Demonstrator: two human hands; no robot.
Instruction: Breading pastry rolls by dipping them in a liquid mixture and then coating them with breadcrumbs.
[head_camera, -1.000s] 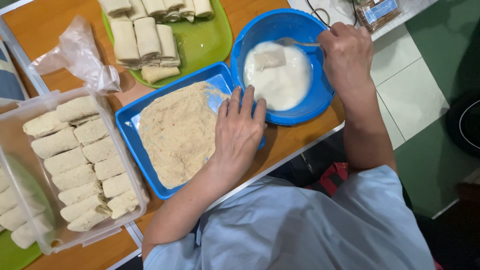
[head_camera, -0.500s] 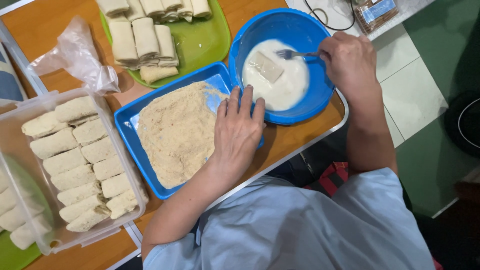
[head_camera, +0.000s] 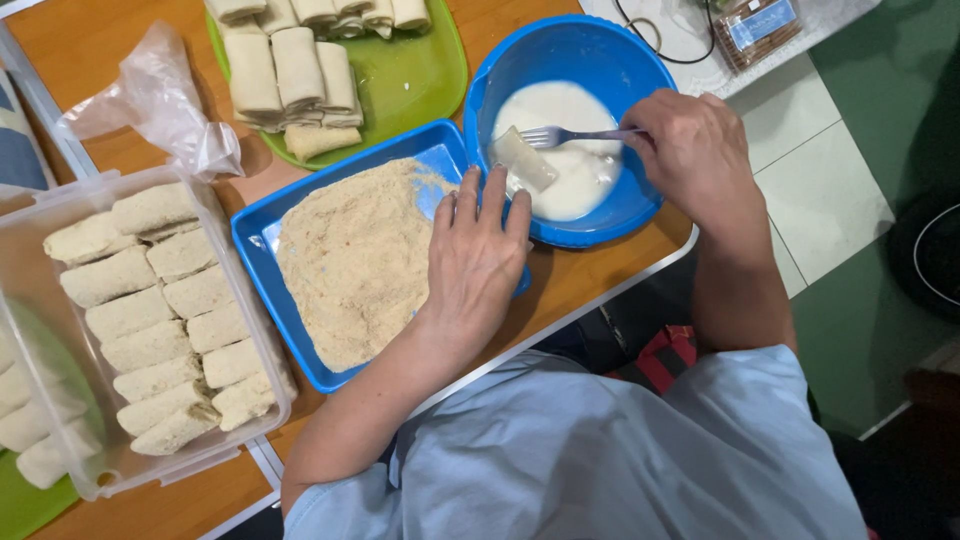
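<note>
Your right hand (head_camera: 690, 155) is closed around the handle of a metal fork (head_camera: 575, 134), and your left hand (head_camera: 475, 262) lies flat with fingers spread, holding nothing, on the near rim of the blue tray. Working down in size: the wooden tabletop (head_camera: 80, 40) carries a clear plastic tub (head_camera: 60, 195) at its left edge, filled with rows of crumbed rolls (head_camera: 170, 310); the blue tray (head_camera: 255, 235) of breadcrumbs (head_camera: 350, 260) sits in the middle near the front edge; a green plate (head_camera: 420, 70) of plain, uncoated rolls (head_camera: 290, 70) lies toward the far edge; and the round blue bowl (head_camera: 580, 50) of white batter (head_camera: 570, 110) stands at the right, just beside the tray. The single roll (head_camera: 522, 160) you are working on lies in the batter at the bowl's near-left side, with the fork's tines touching its far end. By the look of it you are at the dipping step. The next move likely calls for coating it all over, letting it drip, then carrying it over the bowl's rim onto the crumbs without splashing.
</note>
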